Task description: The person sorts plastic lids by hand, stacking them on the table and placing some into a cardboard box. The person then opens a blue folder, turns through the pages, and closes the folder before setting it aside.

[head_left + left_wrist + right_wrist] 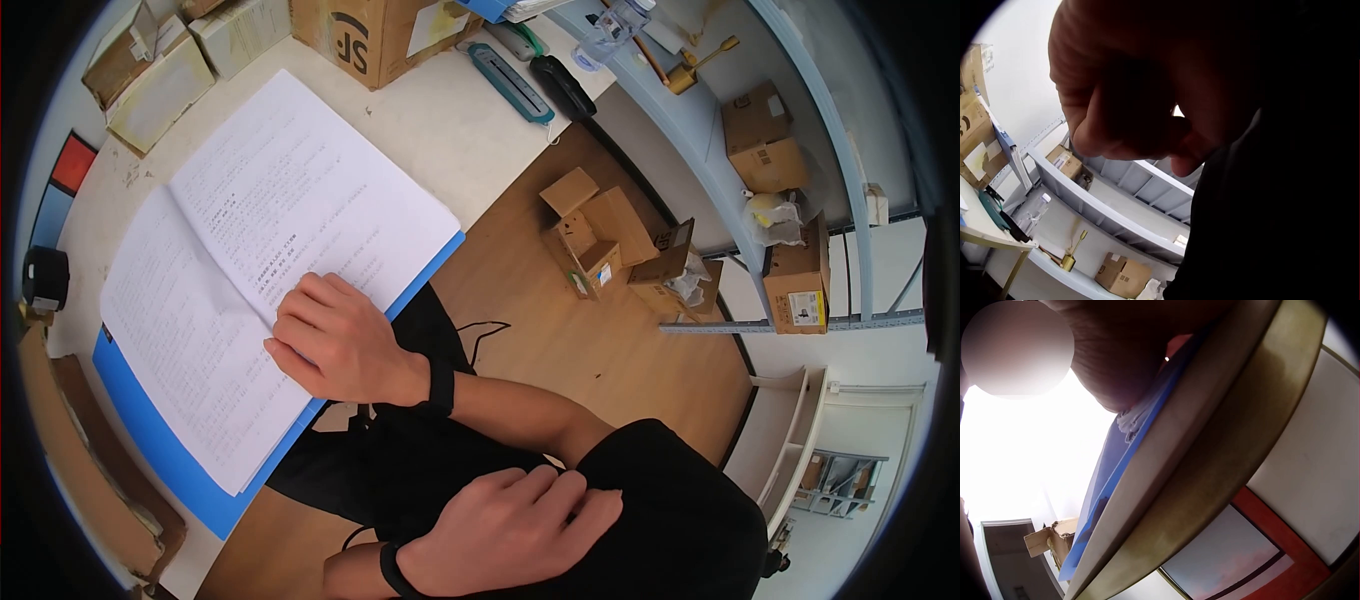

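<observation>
An open notebook (300, 180) with pages full of writing lies on a blue folder (160, 440) at the table's edge. My right hand (345, 340) rests back up on the lower page, near the centre fold, its fingers slightly bent. In the right wrist view this hand (1122, 350) shows dark above the blue folder (1129, 462). My left hand (520, 530) is in front of my body, its loosely curled fingers beside the black sleeve (660, 480) of the right arm. The left wrist view shows that hand (1129, 81) in shadow, nothing visible between thumb and fingers.
A cardboard box (370, 40), a teal tool-like item (510, 80) and a black case (562, 88) stand along the table's far side. A clear bottle (610, 32) stands beyond them. Opened cartons (600, 235) lie on the floor. Shelves (690, 130) line the wall.
</observation>
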Action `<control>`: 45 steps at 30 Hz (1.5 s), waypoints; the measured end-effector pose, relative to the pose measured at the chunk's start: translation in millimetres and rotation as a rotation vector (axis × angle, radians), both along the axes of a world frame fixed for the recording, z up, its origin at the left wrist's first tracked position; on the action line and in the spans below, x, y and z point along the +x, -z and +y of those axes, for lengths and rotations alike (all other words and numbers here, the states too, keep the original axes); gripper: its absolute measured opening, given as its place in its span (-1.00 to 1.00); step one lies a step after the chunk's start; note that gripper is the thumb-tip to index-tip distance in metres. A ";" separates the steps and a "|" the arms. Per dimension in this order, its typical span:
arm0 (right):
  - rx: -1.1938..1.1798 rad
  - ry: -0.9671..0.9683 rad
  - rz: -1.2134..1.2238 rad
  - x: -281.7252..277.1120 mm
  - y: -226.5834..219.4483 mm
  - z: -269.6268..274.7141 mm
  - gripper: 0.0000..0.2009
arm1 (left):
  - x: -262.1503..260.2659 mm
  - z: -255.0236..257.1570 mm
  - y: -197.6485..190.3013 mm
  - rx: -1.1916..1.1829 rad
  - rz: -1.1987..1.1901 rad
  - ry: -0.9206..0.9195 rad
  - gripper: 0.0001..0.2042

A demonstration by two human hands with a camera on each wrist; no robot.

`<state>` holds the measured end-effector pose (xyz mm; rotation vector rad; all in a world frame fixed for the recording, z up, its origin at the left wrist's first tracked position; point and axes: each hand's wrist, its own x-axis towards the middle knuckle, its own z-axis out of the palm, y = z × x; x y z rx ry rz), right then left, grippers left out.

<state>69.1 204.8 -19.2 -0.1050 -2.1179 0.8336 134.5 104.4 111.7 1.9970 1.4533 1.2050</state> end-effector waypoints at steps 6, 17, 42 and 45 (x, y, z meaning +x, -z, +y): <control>-0.049 -0.002 0.037 -0.3 1.6 -3.0 -0.82 | 8.1 27.4 -0.1 0.165 0.076 -0.086 -0.79; -0.046 0.019 0.072 -1.2 -3.1 4.8 -0.82 | 41.4 97.4 2.2 0.243 0.077 0.130 -0.71; -0.243 -0.046 -0.179 20.6 -29.4 38.3 -0.95 | -123.8 -162.7 129.8 -0.031 -0.087 -1.713 -0.64; -0.119 0.292 -0.178 38.2 -26.8 70.6 -0.93 | -123.8 -162.4 128.3 -0.042 -0.108 -1.707 -0.64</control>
